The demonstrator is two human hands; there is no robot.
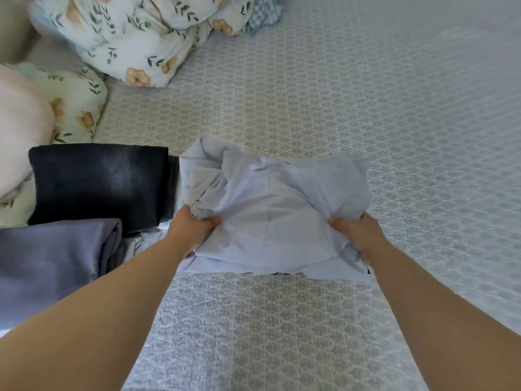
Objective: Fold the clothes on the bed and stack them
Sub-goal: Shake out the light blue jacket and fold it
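Shirt (270, 210), pale blue, lies bunched on the bed (394, 136) at mid-scene, near the person. The left hand (191, 230) pinches its near-left edge, thumb on top and fingers tucked under the cloth. The right hand (358, 235) grips the near-right edge the same way, with fabric gathered in the fist. Holding 2 opposite sides keeps the cloth taut between them, which probably serves to square the fold or lift the bundle whole without it slumping. The far part is still rumpled, so the fold looks only partly done.

Just left of the shirt sits a dark folded garment (98, 182), its right edge touching or nearly touching the shirt; I cannot tell which. A grey folded garment (56, 258) lies nearer, overlapping the dark one's near edge. These 2 look like finished pieces, set to the left so the middle stays free for folding, and they likely mark where the shirt goes. A floral duvet (135, 38) is heaped at the far left, well apart from the work.
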